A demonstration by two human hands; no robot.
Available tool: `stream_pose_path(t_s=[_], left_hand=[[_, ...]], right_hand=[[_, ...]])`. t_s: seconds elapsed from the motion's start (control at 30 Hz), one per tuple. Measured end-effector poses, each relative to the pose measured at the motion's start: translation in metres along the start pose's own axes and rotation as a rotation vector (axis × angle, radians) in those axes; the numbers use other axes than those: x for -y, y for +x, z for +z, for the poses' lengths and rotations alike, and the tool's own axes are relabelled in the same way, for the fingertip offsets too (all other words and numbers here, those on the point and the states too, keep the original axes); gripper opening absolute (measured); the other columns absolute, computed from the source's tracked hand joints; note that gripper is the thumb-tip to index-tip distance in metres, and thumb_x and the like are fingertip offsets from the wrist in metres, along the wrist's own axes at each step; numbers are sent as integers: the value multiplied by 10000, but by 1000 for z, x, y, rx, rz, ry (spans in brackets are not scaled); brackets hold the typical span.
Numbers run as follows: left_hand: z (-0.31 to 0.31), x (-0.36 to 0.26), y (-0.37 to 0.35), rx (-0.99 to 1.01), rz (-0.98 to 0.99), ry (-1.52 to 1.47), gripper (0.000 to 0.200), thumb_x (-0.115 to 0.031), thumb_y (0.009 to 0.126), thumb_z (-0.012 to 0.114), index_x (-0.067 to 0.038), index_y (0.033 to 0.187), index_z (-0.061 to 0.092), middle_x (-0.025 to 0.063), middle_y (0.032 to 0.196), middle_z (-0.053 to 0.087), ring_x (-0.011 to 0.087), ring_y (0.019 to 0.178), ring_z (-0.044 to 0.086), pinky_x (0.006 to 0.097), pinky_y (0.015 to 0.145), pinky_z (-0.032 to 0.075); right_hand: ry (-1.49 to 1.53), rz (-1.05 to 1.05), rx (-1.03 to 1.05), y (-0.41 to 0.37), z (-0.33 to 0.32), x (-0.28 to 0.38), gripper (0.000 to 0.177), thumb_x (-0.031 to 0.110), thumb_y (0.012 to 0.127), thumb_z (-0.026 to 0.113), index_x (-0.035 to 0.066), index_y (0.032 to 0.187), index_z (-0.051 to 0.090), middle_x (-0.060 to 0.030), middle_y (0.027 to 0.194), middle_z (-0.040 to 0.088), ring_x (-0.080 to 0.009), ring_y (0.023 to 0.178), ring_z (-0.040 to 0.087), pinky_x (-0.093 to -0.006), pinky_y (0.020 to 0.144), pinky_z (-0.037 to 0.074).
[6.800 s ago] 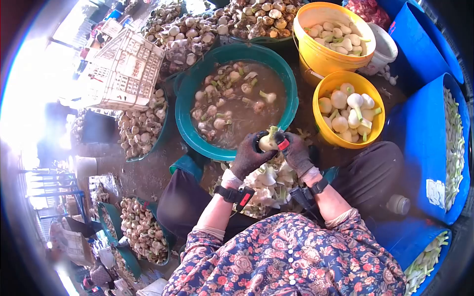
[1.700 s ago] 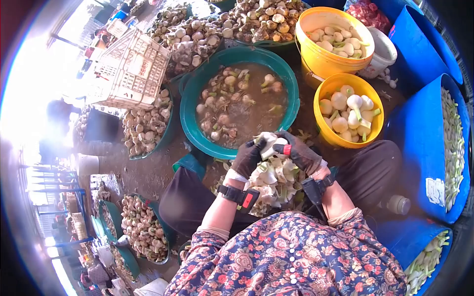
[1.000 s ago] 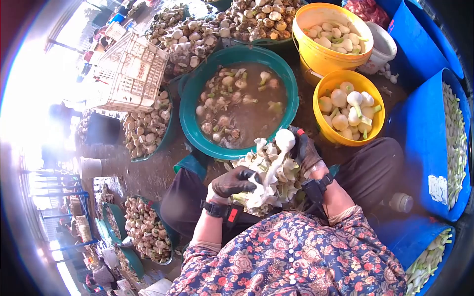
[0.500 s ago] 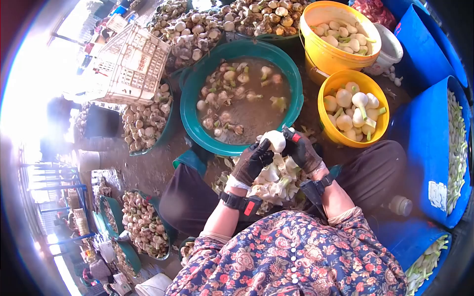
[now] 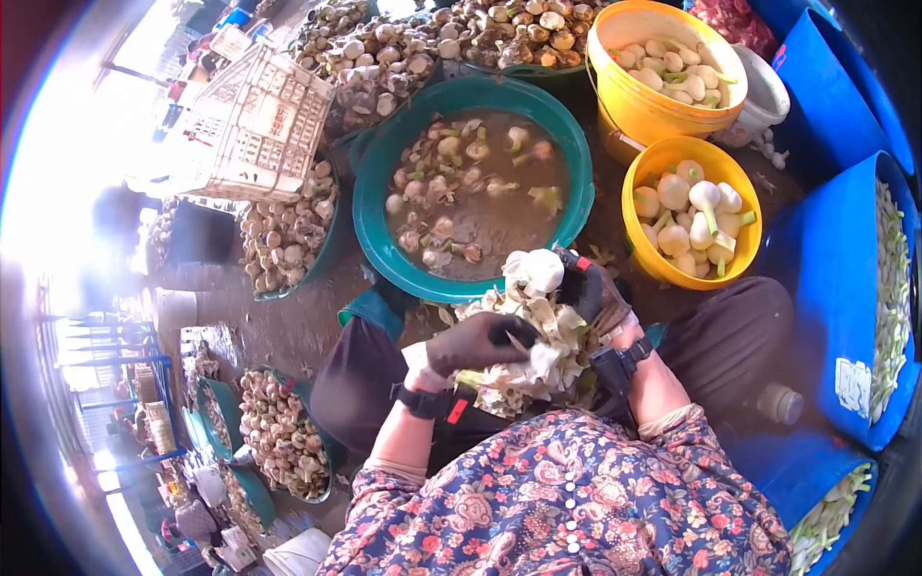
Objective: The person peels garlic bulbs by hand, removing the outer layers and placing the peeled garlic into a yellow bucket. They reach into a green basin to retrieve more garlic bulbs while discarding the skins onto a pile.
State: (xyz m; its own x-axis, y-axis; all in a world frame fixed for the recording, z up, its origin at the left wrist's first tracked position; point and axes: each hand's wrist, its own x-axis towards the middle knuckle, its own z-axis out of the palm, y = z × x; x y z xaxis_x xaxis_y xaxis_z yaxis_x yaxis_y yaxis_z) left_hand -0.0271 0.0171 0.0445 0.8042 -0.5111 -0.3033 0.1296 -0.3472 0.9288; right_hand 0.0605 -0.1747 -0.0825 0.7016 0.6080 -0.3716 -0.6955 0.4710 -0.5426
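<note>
My right hand (image 5: 594, 294), in a dark glove with a red mark at one finger, is closed on a white garlic bulb (image 5: 534, 273) near the basin's front rim. My left hand (image 5: 485, 344), gloved too, is lower and to the left, its fingers closed on a pale piece of garlic peel (image 5: 545, 359). Some of its fingertips are blurred. Beneath both hands lies a heap of garlic skins (image 5: 509, 392) between the legs. The green basin (image 5: 369, 240) ahead contains muddy water and unpeeled garlic bulbs (image 5: 448, 146).
A yellow bucket (image 5: 638, 242) of peeled garlic stands to the right, with a larger yellow bucket (image 5: 600, 72) behind it. Blue containers (image 5: 828, 298) line the right side. At the left are a white crate (image 5: 274, 120) and a tub of unpeeled garlic (image 5: 283, 432).
My left hand has come away from the garlic bulb, moving down and left, with peel in its fingers. My right hand still holds the bulb in nearly the same place.
</note>
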Motion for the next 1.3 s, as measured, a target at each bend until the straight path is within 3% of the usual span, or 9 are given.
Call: stream_pose_path(t_s=[0.07, 0.2, 0.4, 0.53, 0.6, 0.87, 0.93, 1.13, 1.3], left_hand=[[-9, 15, 15, -378, -358, -318, 345, -229, 772, 726, -13, 1024, 632, 33, 855, 647, 78, 704, 582, 221, 621, 488], [-1, 27, 49, -712, -216, -519, 186, -162, 832, 665, -19, 946, 637, 21, 796, 628, 67, 651, 559, 216, 584, 470], [0, 9, 48, -24, 120, -146, 294, -198, 817, 680, -21, 1042, 613, 52, 946, 634, 112, 839, 591, 265, 695, 501], [-61, 145, 63, -713, -562, -923, 513, -236, 790, 683, -66, 1242, 507, 80, 1095, 609, 184, 986, 580, 347, 853, 477], [-69, 170, 55, -535, -479, 638, 454, -223, 767, 668, -118, 1194, 555, 157, 1050, 624, 291, 955, 602, 374, 815, 482], [-65, 289, 127, -494, -207, 671, 518, -390, 762, 690, -105, 1178, 569, 174, 1076, 624, 254, 968, 619, 357, 803, 481], [-55, 195, 126, -550, -384, -396, 502, -316, 737, 732, -89, 1151, 561, 60, 948, 633, 155, 814, 618, 282, 728, 488], [-36, 74, 105, -460, -305, -676, 562, -251, 710, 788, -17, 1147, 524, 34, 997, 602, 112, 851, 590, 237, 733, 485], [-3, 27, 84, -409, -32, -421, 551, -173, 750, 748, 0, 1203, 487, 29, 1051, 592, 114, 916, 571, 251, 829, 458]], right_hand=[[30, 49, 2, 0, 0, -1, 330, 347, 888, 491, 74, 1037, 600, -13, 889, 624, -124, 762, 582, -247, 682, 472], [-366, -22, -124, -13, 24, 9, 299, 318, 890, 480, 65, 996, 600, -37, 860, 630, -130, 740, 588, -267, 623, 475], [-232, 55, -495, 0, 6, 11, 238, 295, 869, 551, 62, 875, 601, -59, 757, 610, -138, 604, 586, -247, 494, 479], [-249, -17, -470, 3, 9, 17, 249, 304, 857, 567, 58, 885, 598, -59, 775, 617, -153, 628, 603, -265, 521, 498], [-212, -28, -485, 5, 10, 20, 252, 304, 852, 571, 57, 892, 600, -57, 777, 620, -161, 632, 607, -274, 529, 504], [-280, -20, -547, 1, 11, 33, 264, 299, 862, 558, 42, 865, 617, -31, 698, 597, -129, 595, 564, -254, 564, 472], [-271, -36, -538, -2, 5, 32, 234, 274, 861, 555, 48, 872, 614, -31, 711, 601, -131, 591, 560, -252, 578, 470], [496, -92, 227, -34, 44, 91, 471, 410, 899, 489, -2, 1117, 556, -73, 870, 608, -163, 816, 584, -293, 769, 480], [-1018, -545, -260, -26, 45, 53, 381, 431, 860, 563, 61, 910, 634, -74, 790, 617, -221, 727, 601, -328, 627, 462]])
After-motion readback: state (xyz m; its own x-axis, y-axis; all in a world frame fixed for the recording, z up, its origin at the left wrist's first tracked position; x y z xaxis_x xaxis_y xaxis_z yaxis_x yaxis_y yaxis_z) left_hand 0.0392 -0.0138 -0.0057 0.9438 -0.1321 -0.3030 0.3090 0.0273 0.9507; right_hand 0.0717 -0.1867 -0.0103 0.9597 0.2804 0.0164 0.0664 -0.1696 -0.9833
